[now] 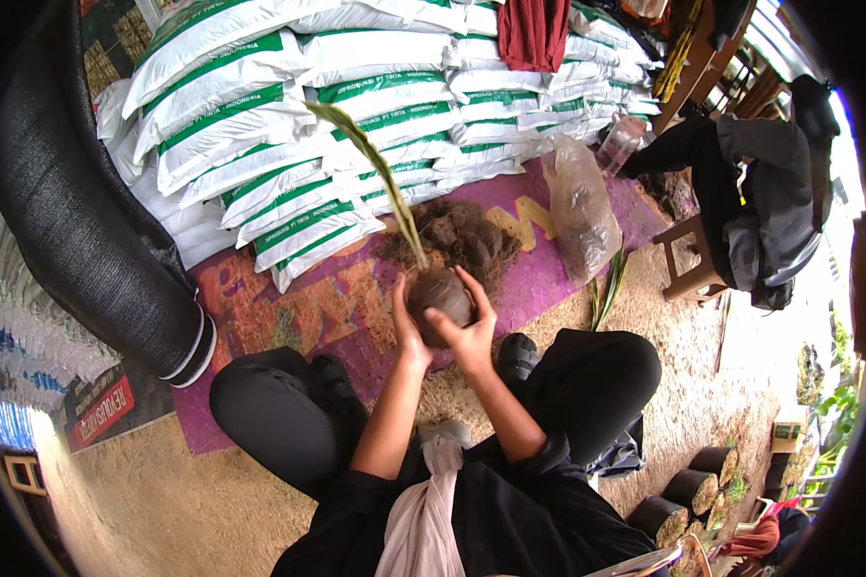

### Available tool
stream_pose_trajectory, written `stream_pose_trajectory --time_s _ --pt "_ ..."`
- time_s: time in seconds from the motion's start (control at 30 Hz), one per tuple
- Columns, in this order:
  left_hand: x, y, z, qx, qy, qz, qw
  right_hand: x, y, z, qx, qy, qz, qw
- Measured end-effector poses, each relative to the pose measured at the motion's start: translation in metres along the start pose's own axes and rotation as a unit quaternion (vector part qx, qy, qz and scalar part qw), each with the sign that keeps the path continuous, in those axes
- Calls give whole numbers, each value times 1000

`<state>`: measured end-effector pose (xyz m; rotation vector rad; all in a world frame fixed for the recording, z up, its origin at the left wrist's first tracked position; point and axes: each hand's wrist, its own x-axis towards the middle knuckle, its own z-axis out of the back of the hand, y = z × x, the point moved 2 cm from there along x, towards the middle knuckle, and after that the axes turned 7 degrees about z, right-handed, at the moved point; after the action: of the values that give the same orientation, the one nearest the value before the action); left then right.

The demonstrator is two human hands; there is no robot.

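Over the purple mat [289,308], both hands cup a brown root ball [440,293] with a long green shoot [370,159]. Left hand [406,327] and right hand [471,327] have fingers wrapped round it, palms under. Risks: loose grip crumbles the ball; the tilted shoot could snap against the stacked sacks [289,125].

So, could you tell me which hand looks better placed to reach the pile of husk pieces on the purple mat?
Probably the right hand: it cups the root ball on the side nearer the husk pile. The left hand supports the other side, slightly farther away.
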<state>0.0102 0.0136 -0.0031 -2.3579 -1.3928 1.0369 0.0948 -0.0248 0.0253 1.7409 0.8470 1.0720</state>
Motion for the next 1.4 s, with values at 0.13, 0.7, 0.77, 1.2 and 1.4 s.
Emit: stream_pose_trajectory --time_s 0.13,0.7,0.77,1.2,1.4 --pt "-4 2 -2 -93 125 55 986 -2 20 -5 -378 35 229 896" --pt "-11 -10 -7 166 -4 -51 985 7 3 10 -195 26 130 972" --pt "-10 -9 -8 167 7 -62 984 9 -2 16 -151 63 84 983" --pt "11 3 19 20 116 55 992 -7 10 0 -329 76 207 918" --pt "14 0 24 61 70 46 995 -5 6 -2 -318 84 174 928"
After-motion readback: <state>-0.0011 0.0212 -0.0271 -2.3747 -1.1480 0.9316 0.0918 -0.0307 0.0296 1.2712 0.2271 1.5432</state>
